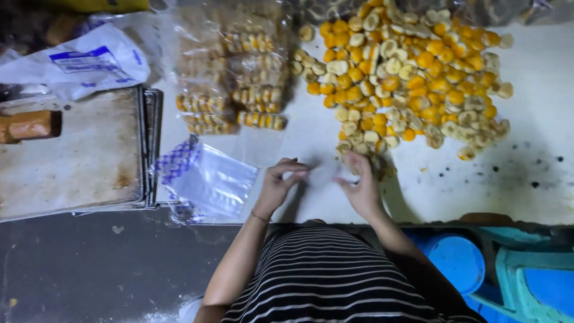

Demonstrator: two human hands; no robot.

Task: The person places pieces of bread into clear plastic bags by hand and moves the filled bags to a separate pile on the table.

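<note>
The white bench carries a big heap of yellow and pale round biscuits. Left of the heap lie filled clear packets, and further left a worn metal tray. Below the packets lies a stack of empty clear bags. Just under the heap, the left hand and the right hand each pinch one small clear bag between them, both grips closed on its edges.

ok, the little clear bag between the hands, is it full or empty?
Empty, as far as shows: the clear bag held between the left hand and right hand looks flat, the white table visible through it.
</note>
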